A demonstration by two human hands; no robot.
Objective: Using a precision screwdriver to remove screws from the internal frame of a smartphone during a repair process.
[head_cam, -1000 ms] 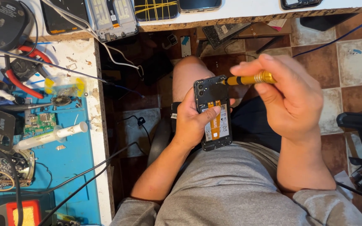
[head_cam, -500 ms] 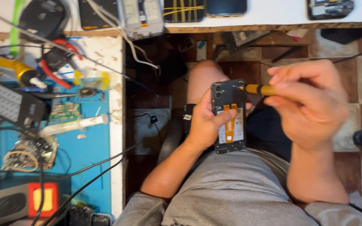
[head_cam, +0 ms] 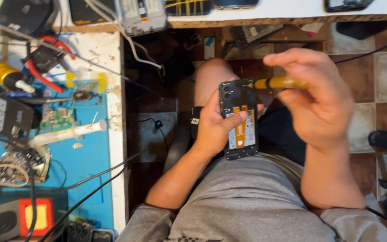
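1. Black, opened smartphone (head_cam: 239, 120), back cover off, with orange flex ribbons and a pale battery label showing; it is held upright over the person's lap, above the knee.
2. Left hand (head_cam: 213, 125): fingers wrapped around the phone's left edge and back, thumb lying on its face.
3. Right hand (head_cam: 315, 96): fingers clenched on a yellow-handled screwdriver (head_cam: 276, 83), whose tip meets the phone's upper right corner.
4. Grey shirt (head_cam: 256, 201) fills the lower view.
5. Table (head_cam: 113, 89) at left carries a blue mat (head_cam: 88, 161), a green circuit board (head_cam: 57, 118), a white syringe (head_cam: 70, 133) and red-handled pliers (head_cam: 45, 74).
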